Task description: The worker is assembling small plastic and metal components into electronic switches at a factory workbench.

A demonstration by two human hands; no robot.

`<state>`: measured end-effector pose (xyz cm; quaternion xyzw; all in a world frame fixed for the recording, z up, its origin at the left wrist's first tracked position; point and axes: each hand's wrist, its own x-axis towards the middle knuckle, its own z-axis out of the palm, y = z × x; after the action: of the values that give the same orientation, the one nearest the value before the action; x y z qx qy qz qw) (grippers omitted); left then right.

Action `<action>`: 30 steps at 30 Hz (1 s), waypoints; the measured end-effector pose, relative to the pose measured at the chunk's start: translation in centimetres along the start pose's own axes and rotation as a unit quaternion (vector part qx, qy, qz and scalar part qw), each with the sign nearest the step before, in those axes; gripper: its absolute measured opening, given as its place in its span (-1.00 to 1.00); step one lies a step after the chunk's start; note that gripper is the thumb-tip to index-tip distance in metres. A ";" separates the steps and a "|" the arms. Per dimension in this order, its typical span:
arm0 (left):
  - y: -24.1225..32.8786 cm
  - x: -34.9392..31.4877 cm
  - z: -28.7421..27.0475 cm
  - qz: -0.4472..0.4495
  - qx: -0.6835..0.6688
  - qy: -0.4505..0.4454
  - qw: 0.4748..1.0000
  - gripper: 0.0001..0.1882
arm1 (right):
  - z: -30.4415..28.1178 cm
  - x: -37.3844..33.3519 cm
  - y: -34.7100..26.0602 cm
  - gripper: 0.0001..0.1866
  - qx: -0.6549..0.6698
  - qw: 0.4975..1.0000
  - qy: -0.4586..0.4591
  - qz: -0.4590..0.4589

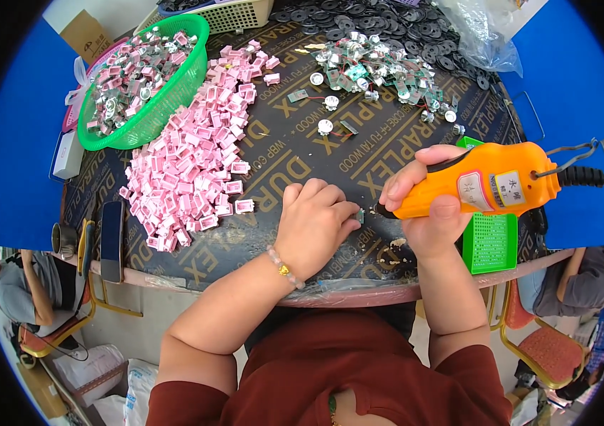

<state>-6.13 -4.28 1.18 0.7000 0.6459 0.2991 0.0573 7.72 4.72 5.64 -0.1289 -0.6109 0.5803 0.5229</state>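
My right hand (426,202) is wrapped round an orange corded electric screwdriver (486,186), its black nose pointing left. Close to that nose, my left hand (316,224) rests low over the table with fingers curled and thumb and forefinger pinched. A small green circuit board (360,216) shows at those fingertips, mostly hidden by them. To the left of my left hand spreads a large heap of pink plastic housings (188,156). Beyond both hands lies a pile of small green boards wired to white round lamp heads (380,71), with a loose lamp head (325,127) nearer me.
A green basket (199,67) of assembled pieces stands at far left. Black discs (401,25) and a clear plastic bag (486,39) lie at the back. A green tray (490,245) sits right, a phone (112,241) left. Other people sit at both sides.
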 end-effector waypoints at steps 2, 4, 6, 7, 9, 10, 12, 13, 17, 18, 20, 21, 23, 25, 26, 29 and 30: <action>0.0 0.0 0.0 0.003 0.001 0.004 1.000 -0.78 | 0.0 0.0 0.0 -0.35 0.000 1.000 0.002 0.007; 0.0 0.0 0.1 0.002 0.000 0.003 1.000 -0.78 | 0.1 0.0 0.0 -0.35 -0.002 1.000 0.002 0.009; 0.0 0.0 0.2 0.002 -0.001 0.002 1.000 -0.77 | 0.1 0.0 0.0 -0.35 -0.004 1.000 0.001 0.010; 0.0 0.0 0.2 0.001 0.001 0.000 1.000 -0.77 | 0.1 0.0 0.0 -0.35 -0.003 1.000 -0.005 0.015; 0.0 0.0 0.4 0.000 0.004 -0.004 1.000 -0.76 | 0.3 -0.1 0.2 -0.35 -0.002 1.000 -0.011 0.019; 0.0 0.0 0.5 0.000 0.004 0.003 1.000 -0.79 | 0.5 -0.2 0.3 -0.35 0.003 0.999 -0.015 0.030; 0.0 0.0 0.6 0.001 0.003 0.010 1.000 -0.82 | 0.5 -0.4 0.3 -0.35 0.006 0.999 -0.019 0.040; 0.0 0.0 0.6 0.001 0.004 0.011 1.000 -0.80 | 0.4 -0.4 0.2 -0.35 -0.001 0.999 -0.023 0.033; 0.1 -0.1 0.2 -0.004 -0.024 0.000 1.000 -0.75 | -0.7 -0.4 0.5 -0.46 0.098 0.994 -0.039 -0.022; 0.4 0.1 0.0 -0.004 -0.024 0.000 1.000 -0.75 | -0.8 -0.3 0.5 -0.41 0.105 0.994 -0.028 -0.035; 0.9 0.4 0.0 -0.019 -0.054 0.077 0.995 -0.73 | -0.6 -0.5 0.0 -0.39 0.117 0.992 -0.018 -0.037; 0.8 0.4 0.1 -0.020 -0.054 0.077 0.995 -0.73 | -0.5 -0.6 -0.3 -0.37 0.130 0.991 -0.008 -0.040; 0.5 0.5 0.1 0.034 -0.055 0.078 0.995 -0.71 | -0.5 -0.7 -0.7 -0.33 0.118 0.992 -0.012 -0.039; 0.2 0.4 0.3 0.046 -0.051 0.079 0.995 -0.71 | -0.6 -0.7 -0.9 -0.32 0.109 0.990 -0.046 -0.080; 0.1 0.4 0.4 0.058 -0.048 0.079 0.994 -0.72 | -0.7 -0.7 -0.8 -0.30 0.101 0.989 -0.056 -0.095; 0.0 0.4 0.7 0.062 -0.047 0.084 0.993 -0.75 | -0.9 -0.7 -1.0 -0.30 0.098 0.988 -0.055 -0.102; 0.1 0.4 0.7 0.062 -0.048 0.083 0.993 -0.75 | -1.0 -0.7 -1.0 -0.30 0.098 0.988 -0.054 -0.102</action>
<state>-5.70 -3.71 0.78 0.7081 0.5886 0.3896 0.0179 9.24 4.43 5.92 0.0178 -0.5885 0.5873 0.5554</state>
